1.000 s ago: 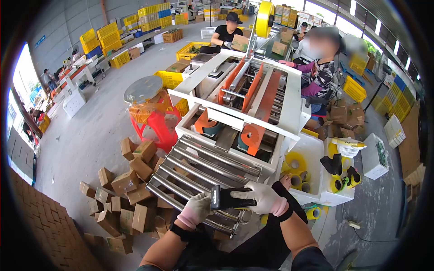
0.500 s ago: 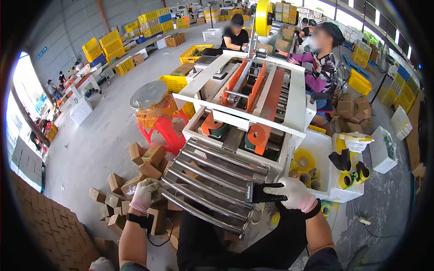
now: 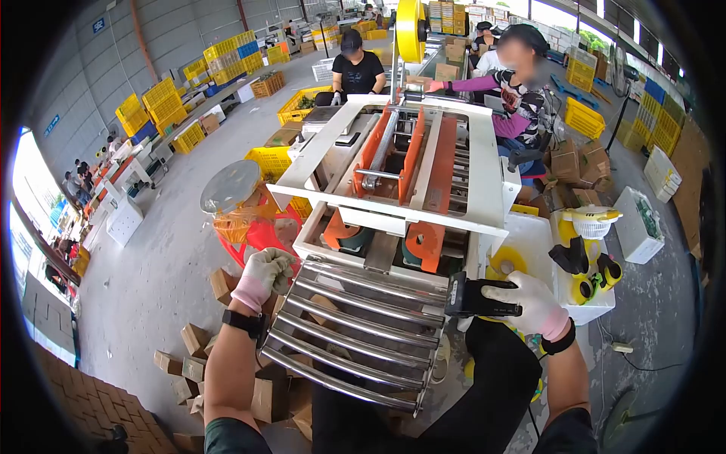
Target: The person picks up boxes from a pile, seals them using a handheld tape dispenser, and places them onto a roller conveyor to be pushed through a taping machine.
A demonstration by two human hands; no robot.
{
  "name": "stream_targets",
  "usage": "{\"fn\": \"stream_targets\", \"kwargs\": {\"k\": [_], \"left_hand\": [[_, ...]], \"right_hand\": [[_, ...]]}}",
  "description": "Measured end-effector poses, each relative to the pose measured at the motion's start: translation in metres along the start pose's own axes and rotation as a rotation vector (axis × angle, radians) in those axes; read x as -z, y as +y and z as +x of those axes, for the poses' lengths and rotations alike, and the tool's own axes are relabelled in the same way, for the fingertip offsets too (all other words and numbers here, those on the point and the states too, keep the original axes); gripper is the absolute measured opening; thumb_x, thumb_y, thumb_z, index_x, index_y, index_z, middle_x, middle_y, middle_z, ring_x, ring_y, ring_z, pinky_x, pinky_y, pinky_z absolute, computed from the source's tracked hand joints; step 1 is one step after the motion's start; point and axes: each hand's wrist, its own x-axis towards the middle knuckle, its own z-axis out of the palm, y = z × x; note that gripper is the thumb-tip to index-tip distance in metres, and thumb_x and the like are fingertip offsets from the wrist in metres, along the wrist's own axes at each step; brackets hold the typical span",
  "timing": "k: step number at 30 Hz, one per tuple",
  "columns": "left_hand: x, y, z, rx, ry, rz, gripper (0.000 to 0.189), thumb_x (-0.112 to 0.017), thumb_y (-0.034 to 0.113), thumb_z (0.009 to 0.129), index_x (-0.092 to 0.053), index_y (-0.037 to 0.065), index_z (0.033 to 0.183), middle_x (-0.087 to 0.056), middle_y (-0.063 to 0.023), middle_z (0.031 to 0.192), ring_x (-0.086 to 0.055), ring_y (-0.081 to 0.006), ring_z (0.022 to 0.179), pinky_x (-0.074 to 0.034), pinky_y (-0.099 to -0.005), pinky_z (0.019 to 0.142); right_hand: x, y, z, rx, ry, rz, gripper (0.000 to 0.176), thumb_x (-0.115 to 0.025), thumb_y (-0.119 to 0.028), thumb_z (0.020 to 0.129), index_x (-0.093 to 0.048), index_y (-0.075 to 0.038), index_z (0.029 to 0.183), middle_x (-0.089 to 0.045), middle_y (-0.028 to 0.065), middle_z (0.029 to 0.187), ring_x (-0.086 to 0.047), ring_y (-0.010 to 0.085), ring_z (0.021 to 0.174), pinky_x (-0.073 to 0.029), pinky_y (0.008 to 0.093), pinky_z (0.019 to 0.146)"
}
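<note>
My gloved right hand (image 3: 531,301) is wrapped round a black handheld device (image 3: 476,298), whose end is at the right edge of the roller rack (image 3: 355,333). The rack has curved metal rollers and joins the front of a white and orange machine (image 3: 393,178). At the rack's upper left corner is my gloved left hand (image 3: 265,274), its fingers curled; whether they hold anything is too small to make out.
Small cardboard boxes (image 3: 195,339) lie on the floor at left, near a red stool (image 3: 261,236). White foam boxes (image 3: 529,238) stand at right. One person (image 3: 358,74) sits beyond the machine; another (image 3: 522,94) reaches toward it from the right.
My left hand has moved up along the rack's left side. My right hand and the device have shifted right and up to the rack's upper right. The view has shifted slightly.
</note>
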Motion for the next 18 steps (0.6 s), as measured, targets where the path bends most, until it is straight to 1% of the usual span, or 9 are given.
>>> {"fn": "stream_targets", "kwargs": {"k": [2, 5, 7, 10, 13, 14, 17, 18], "left_hand": [[0.004, -0.004, 0.011, -0.015, -0.030, -0.009, 0.014, -0.053, 0.005, 0.096, -0.066, 0.000, 0.099, -0.062, -0.0007, 0.073, -0.052, -0.0078, 0.054, -0.042, -0.0220, 0.050], [0.004, 0.002, 0.017, 0.035, -0.025, 0.038, 0.013, -0.054, 0.009, 0.098, -0.064, 0.000, 0.098, -0.060, -0.0006, 0.073, -0.055, -0.0082, 0.059, -0.045, -0.0211, 0.054], [0.005, 0.004, 0.024, 0.027, -0.027, 0.065, 0.013, -0.054, 0.010, 0.098, -0.064, 0.001, 0.098, -0.061, -0.0001, 0.073, -0.055, -0.0079, 0.058, -0.044, -0.0210, 0.053], [0.005, 0.005, 0.040, 0.030, -0.006, 0.103, 0.014, -0.054, 0.010, 0.098, -0.065, 0.002, 0.099, -0.061, -0.0003, 0.072, -0.054, -0.0084, 0.056, -0.043, -0.0216, 0.051], [0.008, 0.001, 0.058, 0.009, -0.018, 0.058, 0.014, -0.054, 0.011, 0.098, -0.065, 0.002, 0.099, -0.060, -0.0006, 0.071, -0.053, -0.0089, 0.055, -0.042, -0.0217, 0.050], [0.006, 0.002, 0.061, -0.004, -0.010, 0.093, 0.015, -0.053, 0.011, 0.098, -0.065, 0.002, 0.098, -0.059, -0.0008, 0.070, -0.053, -0.0092, 0.055, -0.042, -0.0217, 0.050], [0.004, -0.018, 0.077, 0.021, -0.024, 0.025, 0.015, -0.051, 0.001, 0.095, -0.065, -0.002, 0.097, -0.063, -0.0040, 0.071, -0.054, -0.0091, 0.052, -0.041, -0.0214, 0.047], [0.002, -0.034, 0.081, 0.031, -0.026, -0.020, 0.015, -0.050, -0.003, 0.092, -0.064, -0.004, 0.097, -0.063, -0.0046, 0.071, -0.053, -0.0091, 0.053, -0.041, -0.0208, 0.047]], "right_hand": [[-0.005, 0.005, 0.006, 0.003, -0.010, 0.006, 0.048, -0.073, -0.007, 0.069, -0.072, -0.023, 0.114, -0.051, 0.0125, 0.077, -0.055, 0.0325, 0.070, -0.045, 0.0407, 0.062], [-0.010, 0.009, 0.012, -0.033, -0.034, 0.016, 0.047, -0.074, -0.009, 0.069, -0.072, -0.022, 0.114, -0.052, 0.0124, 0.078, -0.057, 0.0325, 0.071, -0.046, 0.0408, 0.063], [-0.009, 0.008, 0.018, -0.072, -0.032, 0.025, 0.046, -0.076, -0.010, 0.070, -0.072, -0.022, 0.114, -0.053, 0.0123, 0.080, -0.058, 0.0323, 0.073, -0.047, 0.0406, 0.064], [-0.008, 0.012, 0.028, -0.067, -0.023, 0.038, 0.046, -0.077, -0.012, 0.070, -0.072, -0.022, 0.115, -0.055, 0.0121, 0.083, -0.059, 0.0323, 0.076, -0.049, 0.0396, 0.067], [-0.015, 0.019, 0.036, -0.046, 0.033, 0.020, 0.046, -0.079, -0.014, 0.070, -0.072, -0.021, 0.115, -0.056, 0.0122, 0.087, -0.060, 0.0323, 0.077, -0.049, 0.0389, 0.068], [-0.015, 0.018, 0.040, -0.071, 0.026, 0.029, 0.046, -0.080, -0.015, 0.070, -0.072, -0.021, 0.114, -0.056, 0.0118, 0.089, -0.060, 0.0322, 0.077, -0.050, 0.0388, 0.068], [-0.033, 0.024, 0.050, -0.008, 0.072, 0.037, 0.046, -0.080, -0.019, 0.072, -0.071, -0.022, 0.117, -0.057, 0.0124, 0.088, -0.060, 0.0320, 0.077, -0.050, 0.0398, 0.068], [-0.042, 0.028, 0.052, -0.032, -0.028, 0.012, 0.046, -0.079, -0.020, 0.073, -0.070, -0.023, 0.119, -0.057, 0.0129, 0.088, -0.060, 0.0322, 0.077, -0.050, 0.0403, 0.068]]}}
